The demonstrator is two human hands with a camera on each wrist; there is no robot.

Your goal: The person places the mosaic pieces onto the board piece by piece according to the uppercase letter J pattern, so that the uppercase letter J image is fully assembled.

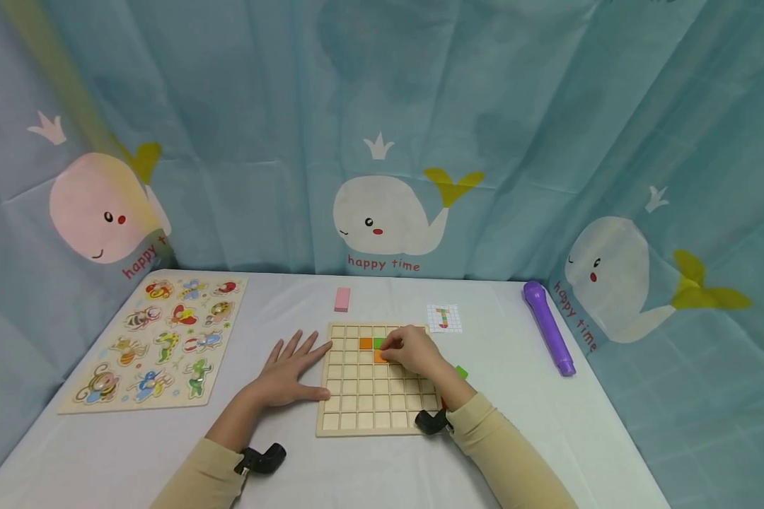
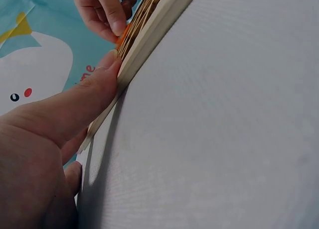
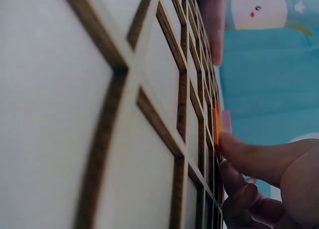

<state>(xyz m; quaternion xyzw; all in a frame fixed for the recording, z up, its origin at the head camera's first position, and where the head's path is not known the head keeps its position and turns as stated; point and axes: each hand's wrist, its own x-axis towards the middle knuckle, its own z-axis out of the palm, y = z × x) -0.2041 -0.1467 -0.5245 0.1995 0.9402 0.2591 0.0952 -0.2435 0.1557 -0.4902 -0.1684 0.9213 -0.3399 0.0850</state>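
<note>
A wooden grid board (image 1: 350, 430) lies on the table. An orange square tile (image 1: 366, 343) and a green square tile (image 1: 378, 343) sit side by side in one of its upper rows. Just below the green one, my right hand (image 1: 414, 350) pinches another orange square tile (image 1: 379, 357) between thumb and fingers at a grid cell. My left hand (image 1: 286, 378) is spread flat, with its thumb (image 2: 104, 77) and a fingertip touching the board's left edge. In the right wrist view, the right thumb (image 3: 249, 157) presses by the orange; the fingertips partly hide the tile.
A pattern card (image 1: 444, 319) and a pink block (image 1: 342, 299) lie behind the board. A green piece (image 1: 461, 371) and a mostly hidden red piece are by the right forearm. An insect puzzle board (image 1: 146, 406) is left, a purple stick (image 1: 549, 329) right.
</note>
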